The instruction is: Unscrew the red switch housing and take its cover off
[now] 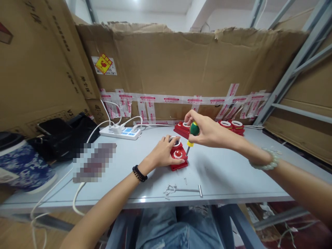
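1. The red button box (178,156) lies near the front middle of the grey table (223,173).
2. The left hand (166,152) grips its top and steadies it.
3. The right hand (204,131) is closed around a green screwdriver (193,133), tip at the box's right edge.
4. Keeping the shaft upright over the screw seems best; a loose screw (185,180) lies near.

Glossy red plastic unit (178,155); smooth matt table (228,173); rough cardboard wall (181,62).

A pixelated patch (93,162) on the table (223,173) hides whatever lies there. The left hand (166,152) covers part of the red part (178,157); the screwdriver (192,133) tip is too small to tell. Tape print (171,99) is unreadable. The blue pot (23,162) is cut off at the left edge.
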A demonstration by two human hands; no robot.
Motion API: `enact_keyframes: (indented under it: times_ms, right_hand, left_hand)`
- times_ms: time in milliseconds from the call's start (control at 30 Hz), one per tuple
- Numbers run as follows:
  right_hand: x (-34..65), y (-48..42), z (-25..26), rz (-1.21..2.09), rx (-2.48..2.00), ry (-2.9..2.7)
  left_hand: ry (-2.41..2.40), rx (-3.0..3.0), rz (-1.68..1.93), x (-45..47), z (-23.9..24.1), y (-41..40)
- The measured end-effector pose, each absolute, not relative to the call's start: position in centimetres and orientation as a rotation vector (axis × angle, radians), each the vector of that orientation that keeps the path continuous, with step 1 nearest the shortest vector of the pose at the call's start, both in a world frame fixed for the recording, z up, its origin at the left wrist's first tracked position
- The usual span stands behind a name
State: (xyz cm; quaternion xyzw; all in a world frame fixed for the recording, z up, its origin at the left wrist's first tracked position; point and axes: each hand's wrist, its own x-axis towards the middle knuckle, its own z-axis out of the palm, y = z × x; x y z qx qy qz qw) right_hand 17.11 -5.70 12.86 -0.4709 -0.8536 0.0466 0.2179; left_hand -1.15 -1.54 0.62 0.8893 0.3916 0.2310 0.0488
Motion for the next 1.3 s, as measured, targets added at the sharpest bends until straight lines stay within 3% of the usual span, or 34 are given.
enact_keyframes:
  times_ms: [667, 967, 1300]
  right_hand:
    - [17.7, -7.0, 13.0, 0.106, -1.215, -2.13]
    - [17.6, -7.9, 12.6, 0.193, -1.153, -2.098]
    - [18.1, -7.4, 12.9, 0.113, -1.141, -2.065]
  left_hand:
    - [1.269, 2.697, 0.66, -1.5, 0.9, -1.7]
    - [0.809, 2.884, 0.63, -0.9, 3.6, -4.5]
    - [0.786, 2.856, 0.592, -1.4, 3.1, -4.0]
